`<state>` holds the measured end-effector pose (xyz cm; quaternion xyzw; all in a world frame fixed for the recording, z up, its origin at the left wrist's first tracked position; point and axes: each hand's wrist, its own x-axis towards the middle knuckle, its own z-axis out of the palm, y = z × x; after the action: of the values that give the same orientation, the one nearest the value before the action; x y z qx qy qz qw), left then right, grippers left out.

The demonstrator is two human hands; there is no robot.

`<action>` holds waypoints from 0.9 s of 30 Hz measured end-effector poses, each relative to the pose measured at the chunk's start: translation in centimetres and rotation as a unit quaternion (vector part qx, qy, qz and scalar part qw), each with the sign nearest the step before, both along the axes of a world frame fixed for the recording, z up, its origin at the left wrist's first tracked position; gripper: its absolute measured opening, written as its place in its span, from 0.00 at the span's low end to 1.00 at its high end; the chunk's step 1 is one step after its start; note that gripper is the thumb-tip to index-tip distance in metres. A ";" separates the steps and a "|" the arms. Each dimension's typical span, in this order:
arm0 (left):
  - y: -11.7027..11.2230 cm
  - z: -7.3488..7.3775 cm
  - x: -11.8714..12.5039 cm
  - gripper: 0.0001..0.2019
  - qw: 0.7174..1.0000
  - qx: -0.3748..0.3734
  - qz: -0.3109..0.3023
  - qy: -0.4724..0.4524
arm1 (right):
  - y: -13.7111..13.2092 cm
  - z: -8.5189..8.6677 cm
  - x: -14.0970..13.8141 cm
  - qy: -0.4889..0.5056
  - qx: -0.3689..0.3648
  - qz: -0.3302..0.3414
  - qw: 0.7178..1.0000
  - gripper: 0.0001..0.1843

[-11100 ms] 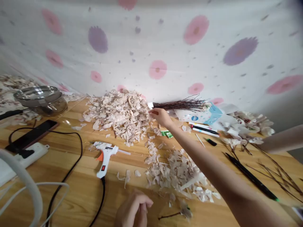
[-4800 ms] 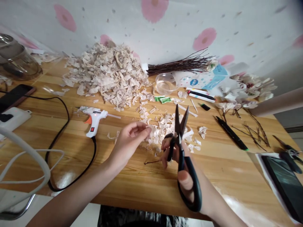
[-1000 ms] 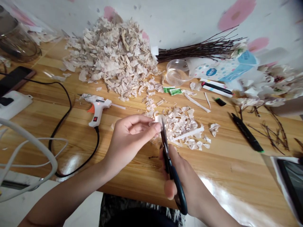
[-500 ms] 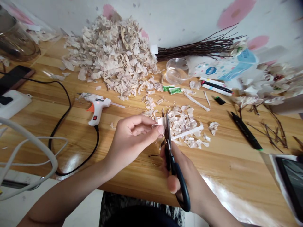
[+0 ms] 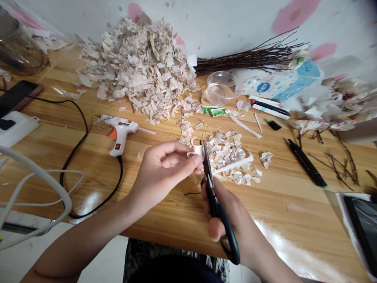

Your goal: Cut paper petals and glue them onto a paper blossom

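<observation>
A pale papery scrap [image 5: 198,150] is pinched by the fingertips of the left hand [image 5: 165,165], just left of the blades of the black-handled scissors [image 5: 212,200] (nearly closed, long axis pointing away from the body), which are gripped in the right hand [image 5: 226,216].

The left hand [image 5: 163,165] curls inward, its fingertips [image 5: 198,160] pinched against the thumb, with the wrist bent slightly and the left forearm [image 5: 88,237] reaching in from the lower left. The right hand [image 5: 228,212] is just beside it, fingers closed in a grip, with the right forearm [image 5: 265,255] angling in from the lower right.
</observation>
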<state>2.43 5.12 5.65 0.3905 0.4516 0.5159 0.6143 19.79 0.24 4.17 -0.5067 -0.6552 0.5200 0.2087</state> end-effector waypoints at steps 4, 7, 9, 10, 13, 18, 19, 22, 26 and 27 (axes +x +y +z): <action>0.0 0.0 0.0 0.04 1.000 -0.002 0.002 -0.013 | -0.1 -0.1 0.1 0.003 0.000 -0.002 1.000 0.41; 0.1 0.0 -0.1 0.03 1.000 -0.005 0.006 0.005 | 0.1 0.0 0.2 0.000 0.000 0.000 1.000 0.40; 0.2 0.1 -0.1 0.03 1.000 -0.003 0.010 0.015 | 0.2 0.1 0.2 -0.004 0.005 0.005 1.000 0.39; 0.2 0.1 -0.1 0.03 1.000 -0.001 0.013 0.018 | 0.3 0.2 0.2 -0.006 0.009 0.007 1.000 0.39; 0.3 0.2 -0.2 0.03 1.000 0.004 0.015 0.022 | 0.4 0.3 0.2 -0.017 0.016 0.010 1.000 0.39; 0.3 0.2 -0.4 0.04 1.000 -0.001 0.015 0.017 | 0.5 0.8 0.4 -0.042 0.035 0.008 0.998 0.38; 0.3 0.1 -0.4 0.04 1.000 -0.004 0.014 0.014 | 0.5 0.9 0.4 -0.049 0.037 0.008 0.998 0.38; 0.5 0.0 -0.5 0.05 1.000 -0.007 0.008 0.004 | 0.5 1.0 0.5 -0.062 0.039 0.012 0.997 0.37; 0.6 -0.1 -0.6 0.05 1.000 -0.009 -0.009 -0.011 | 0.5 0.8 0.6 -0.071 0.035 0.019 0.997 0.38; 0.6 -0.1 -0.6 0.04 1.000 -0.010 -0.009 -0.015 | 0.6 0.7 0.6 -0.072 0.035 0.021 0.997 0.39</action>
<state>1.86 5.69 5.55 0.3804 0.4443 0.5116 0.6295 20.38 0.81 4.92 -0.5212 -0.6972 0.4629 0.1672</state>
